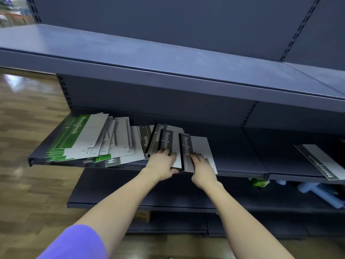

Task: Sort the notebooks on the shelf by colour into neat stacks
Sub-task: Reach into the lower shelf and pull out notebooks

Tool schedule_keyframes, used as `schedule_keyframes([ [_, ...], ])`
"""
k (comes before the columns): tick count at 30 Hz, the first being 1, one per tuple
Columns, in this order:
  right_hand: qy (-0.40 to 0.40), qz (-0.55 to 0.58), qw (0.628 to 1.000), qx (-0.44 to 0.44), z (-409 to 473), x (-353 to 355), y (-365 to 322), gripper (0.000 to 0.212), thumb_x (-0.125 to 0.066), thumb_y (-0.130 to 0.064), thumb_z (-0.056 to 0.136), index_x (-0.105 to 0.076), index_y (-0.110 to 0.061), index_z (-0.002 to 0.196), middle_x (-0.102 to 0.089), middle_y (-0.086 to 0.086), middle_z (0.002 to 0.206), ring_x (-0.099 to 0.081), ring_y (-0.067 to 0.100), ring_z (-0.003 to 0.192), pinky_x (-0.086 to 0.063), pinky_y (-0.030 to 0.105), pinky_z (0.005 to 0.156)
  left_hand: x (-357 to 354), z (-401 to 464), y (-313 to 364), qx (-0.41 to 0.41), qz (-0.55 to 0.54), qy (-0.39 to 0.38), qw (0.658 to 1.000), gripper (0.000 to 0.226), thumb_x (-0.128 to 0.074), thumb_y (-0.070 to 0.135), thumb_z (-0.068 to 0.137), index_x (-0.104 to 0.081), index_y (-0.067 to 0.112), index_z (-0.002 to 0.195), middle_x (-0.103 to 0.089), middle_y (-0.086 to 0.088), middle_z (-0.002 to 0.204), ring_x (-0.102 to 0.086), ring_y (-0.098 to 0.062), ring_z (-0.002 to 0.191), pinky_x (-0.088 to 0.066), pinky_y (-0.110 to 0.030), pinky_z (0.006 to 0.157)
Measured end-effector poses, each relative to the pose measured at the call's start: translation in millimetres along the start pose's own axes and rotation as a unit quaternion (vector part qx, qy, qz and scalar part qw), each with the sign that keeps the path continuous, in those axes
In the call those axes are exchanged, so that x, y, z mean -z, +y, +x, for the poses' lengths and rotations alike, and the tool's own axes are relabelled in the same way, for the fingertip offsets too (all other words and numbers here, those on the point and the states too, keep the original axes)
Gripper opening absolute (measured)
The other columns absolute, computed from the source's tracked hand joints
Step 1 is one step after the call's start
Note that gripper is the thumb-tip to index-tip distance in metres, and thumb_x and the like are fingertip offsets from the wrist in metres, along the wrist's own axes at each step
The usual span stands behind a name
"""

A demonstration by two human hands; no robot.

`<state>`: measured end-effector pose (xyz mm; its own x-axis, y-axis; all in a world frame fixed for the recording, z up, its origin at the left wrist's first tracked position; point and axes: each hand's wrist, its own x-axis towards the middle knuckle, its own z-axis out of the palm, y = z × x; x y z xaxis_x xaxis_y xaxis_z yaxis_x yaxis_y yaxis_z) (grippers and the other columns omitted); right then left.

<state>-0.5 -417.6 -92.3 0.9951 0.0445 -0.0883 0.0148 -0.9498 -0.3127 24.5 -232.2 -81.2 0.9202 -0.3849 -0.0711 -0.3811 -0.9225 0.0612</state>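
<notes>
Notebooks lie spread across a dark shelf (233, 146). At the left is a loose heap of green notebooks (74, 135) mixed with grey-white covers. In the middle lie several grey notebooks (160, 141), fanned and overlapping. My left hand (162, 163) holds the near edge of one grey notebook, fingers on top and thumb under it. My right hand (202, 165) rests on the rightmost grey notebook (197, 148), fingers spread on its cover near the dark spine strip. One more grey notebook (321, 161) lies apart at the far right of the shelf.
A wide bare shelf (168, 58) juts out above the notebooks. Lower shelves hold a green item (258, 183) and a pale plastic object (321, 195). Wooden floor (28, 128) lies to the left.
</notes>
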Motion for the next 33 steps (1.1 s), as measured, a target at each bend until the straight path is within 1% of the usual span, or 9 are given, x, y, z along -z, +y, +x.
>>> schedule_keyframes([
  [3,0.006,-0.004,1.000,-0.004,-10,0,-2,0.089,-0.052,0.013,0.076,-0.031,-0.025,0.154,-0.027,-0.002,0.160,-0.035,0.028,0.137,-0.039,0.030,0.110,-7,-7,-1,0.000,0.036,0.003,0.999,0.069,-0.061,0.045,0.093,-0.032,0.020,0.150,-0.045,-0.014,0.140,-0.047,-0.034,0.124,-0.049,-0.042,0.090],
  [7,0.013,-0.016,1.000,0.000,-24,-2,-9,0.082,-0.050,0.015,0.077,-0.038,-0.018,0.151,-0.032,0.003,0.159,-0.038,0.029,0.136,-0.037,0.030,0.111,-12,-16,0,-0.001,0.067,-0.005,0.998,0.065,-0.056,0.017,0.094,-0.028,0.016,0.153,-0.040,-0.018,0.142,-0.048,-0.039,0.124,-0.046,-0.046,0.095],
  [11,0.003,-0.009,1.000,-0.012,-36,-3,-19,0.080,-0.049,0.013,0.079,-0.037,-0.018,0.152,-0.031,0.005,0.159,-0.040,0.030,0.135,-0.036,0.031,0.112,-12,-24,4,0.003,0.075,-0.011,0.997,0.065,-0.053,0.003,0.089,-0.032,0.011,0.150,-0.039,-0.022,0.139,-0.050,-0.042,0.118,-0.043,-0.054,0.100],
  [15,-0.017,0.002,1.000,-0.024,-47,-2,-23,0.083,-0.043,0.015,0.081,-0.033,-0.022,0.155,-0.027,0.003,0.163,-0.037,0.029,0.140,-0.035,0.032,0.114,-12,-34,8,0.002,0.070,-0.013,0.997,0.053,-0.052,0.004,0.090,-0.042,0.011,0.141,-0.044,-0.019,0.130,-0.058,-0.037,0.102,-0.047,-0.054,0.095],
  [20,-0.048,0.044,0.998,-0.021,-63,7,-22,0.084,-0.034,0.017,0.084,-0.032,-0.026,0.156,-0.026,-0.003,0.163,-0.030,0.021,0.148,-0.031,0.028,0.115,-1,-51,13,-0.012,0.075,-0.037,0.996,0.035,-0.047,0.000,0.091,-0.055,0.009,0.124,-0.050,-0.013,0.109,-0.061,-0.032,0.090,-0.048,-0.039,0.070],
  [23,-0.070,0.084,0.994,-0.025,-78,13,-14,0.083,-0.030,0.015,0.084,-0.036,-0.032,0.153,-0.032,-0.007,0.160,-0.036,0.019,0.144,-0.034,0.026,0.113,12,-61,25,-0.005,0.086,-0.057,0.995,0.033,-0.045,-0.003,0.091,-0.061,0.009,0.117,-0.055,-0.012,0.109,-0.061,-0.031,0.097,-0.048,-0.037,0.072],
  [28,-0.038,0.120,0.991,-0.037,-106,42,17,0.085,-0.030,0.006,0.079,-0.045,-0.051,0.140,-0.055,-0.014,0.139,-0.059,0.020,0.112,-0.053,0.031,0.093,30,-72,55,0.019,0.075,-0.018,0.997,0.033,-0.043,-0.006,0.087,-0.061,0.010,0.110,-0.060,-0.011,0.111,-0.062,-0.031,0.098,-0.048,-0.038,0.075],
  [31,0.001,0.126,0.991,-0.046,-133,69,49,0.084,-0.033,0.011,0.078,-0.050,-0.043,0.140,-0.059,-0.009,0.128,-0.059,0.021,0.109,-0.049,0.029,0.075,40,-74,102,0.006,0.053,0.015,0.998,0.033,-0.042,-0.004,0.088,-0.060,0.013,0.111,-0.060,-0.009,0.111,-0.061,-0.030,0.099,-0.045,-0.037,0.076],
  [33,0.043,0.134,0.989,-0.048,-151,81,78,0.084,-0.036,0.013,0.074,-0.054,-0.041,0.137,-0.063,-0.005,0.127,-0.060,0.021,0.104,-0.049,0.029,0.074,43,-71,140,-0.022,0.040,0.052,0.998,0.039,-0.041,-0.004,0.089,-0.056,0.018,0.118,-0.059,-0.007,0.115,-0.060,-0.030,0.105,-0.041,-0.037,0.080],
])
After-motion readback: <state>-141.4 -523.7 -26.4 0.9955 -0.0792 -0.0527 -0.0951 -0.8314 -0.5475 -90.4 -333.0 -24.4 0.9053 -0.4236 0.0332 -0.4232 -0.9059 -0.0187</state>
